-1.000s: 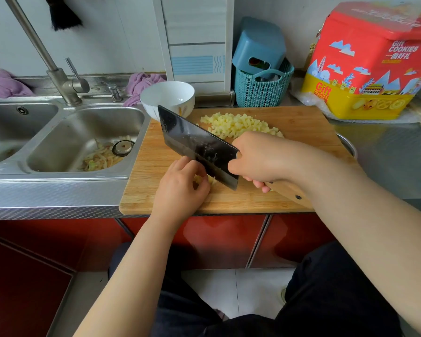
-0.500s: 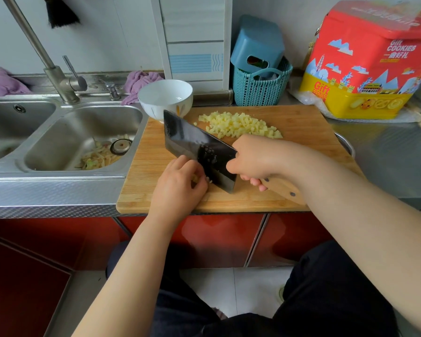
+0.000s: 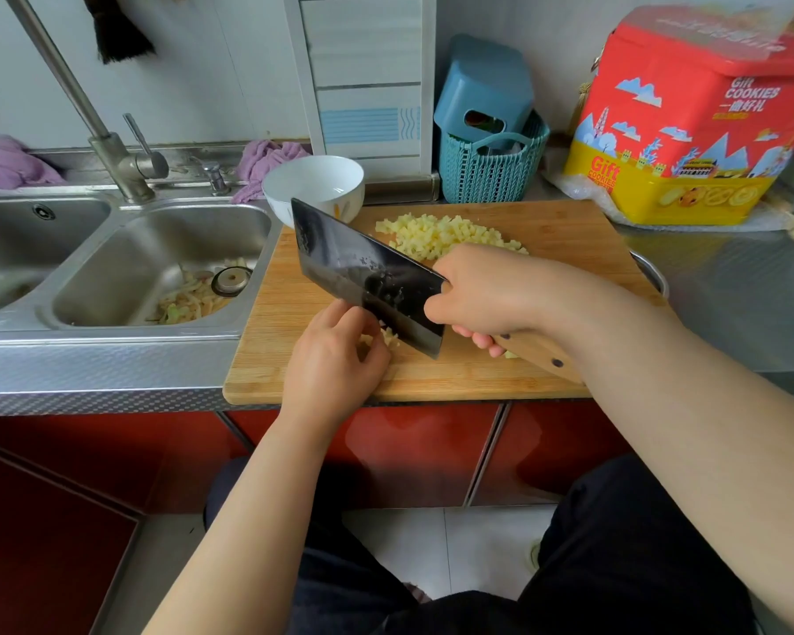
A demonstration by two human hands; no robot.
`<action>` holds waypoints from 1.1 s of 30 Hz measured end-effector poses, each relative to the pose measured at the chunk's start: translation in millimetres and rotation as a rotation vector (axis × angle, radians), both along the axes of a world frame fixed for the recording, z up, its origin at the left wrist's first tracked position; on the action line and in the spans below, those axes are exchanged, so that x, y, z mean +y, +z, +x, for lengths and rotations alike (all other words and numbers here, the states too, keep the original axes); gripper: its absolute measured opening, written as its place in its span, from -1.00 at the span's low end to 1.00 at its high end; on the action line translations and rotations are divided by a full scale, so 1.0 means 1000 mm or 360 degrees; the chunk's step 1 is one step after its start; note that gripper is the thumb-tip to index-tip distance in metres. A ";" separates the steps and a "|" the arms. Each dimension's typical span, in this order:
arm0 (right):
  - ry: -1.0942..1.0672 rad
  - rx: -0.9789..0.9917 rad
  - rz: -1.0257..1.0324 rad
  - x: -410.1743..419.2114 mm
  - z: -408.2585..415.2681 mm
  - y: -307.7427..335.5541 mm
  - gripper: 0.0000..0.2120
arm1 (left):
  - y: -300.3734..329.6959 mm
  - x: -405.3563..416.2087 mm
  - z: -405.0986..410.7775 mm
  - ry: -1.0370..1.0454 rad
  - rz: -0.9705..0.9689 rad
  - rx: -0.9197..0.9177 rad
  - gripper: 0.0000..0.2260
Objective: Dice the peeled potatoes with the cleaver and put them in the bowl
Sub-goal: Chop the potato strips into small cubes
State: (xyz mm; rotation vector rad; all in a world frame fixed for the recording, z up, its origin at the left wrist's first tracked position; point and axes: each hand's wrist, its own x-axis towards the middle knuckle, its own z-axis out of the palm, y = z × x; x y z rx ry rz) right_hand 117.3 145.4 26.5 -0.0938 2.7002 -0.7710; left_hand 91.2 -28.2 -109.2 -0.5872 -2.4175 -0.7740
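Right-hand grip: right hand [image 3: 491, 291] is clenched round the cleaver [image 3: 367, 277] where blade meets the wooden handle [image 3: 537, 355]; fingertips show curled under the handle.
Left-hand grip: left hand [image 3: 335, 355] has its fingers curled down onto the last bit of potato [image 3: 388, 336], pinning it to the cutting board [image 3: 546, 231]; how much potato lies under the palm is hidden.
Cleaver attitude: blade tilted, tip pointing away and to the left toward the bowl, heel low and near the board, flat side facing the camera.
Key relation: the held potato sits just left of the blade's heel, touching or almost touching the steel; the left fingers are right beside the edge. The blade's long axis runs diagonally from near-right to far-left, so each cut falls across the piece just to the right of the knuckles.
Diced pile: diced potato [image 3: 436, 236] lies heaped on the far middle of the board, behind the right hand and apart from the piece being cut.
Bowl: white bowl [image 3: 315, 185] stands at the board's far-left corner, beside the sink [image 3: 157, 268]; no potato is visible inside it.
Step in hand: judged as chopping the last remnant into cubes.
Progress: most dicing looks done; the transfer to the bowl has not begun.
Risk: the piece is small, so the fingertips have little room from the edge.
Nearer hand for the transfer: the cleaver's tip already lies closest to the bowl.
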 end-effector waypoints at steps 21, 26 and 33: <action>-0.0109 -0.0170 -0.0125 -0.001 -0.011 -0.022 -0.87 | 0.005 0.000 0.005 -0.0004 0.0195 -0.0179 -0.92; -0.0219 -0.0218 -0.0452 0.010 -0.006 -0.028 -0.85 | 0.005 0.004 0.004 -0.0056 -0.0029 -0.0039 -0.90; -0.0313 -0.0113 -0.0668 0.022 0.004 -0.035 -0.93 | 0.004 0.007 0.004 0.0021 -0.0209 -0.0020 -0.95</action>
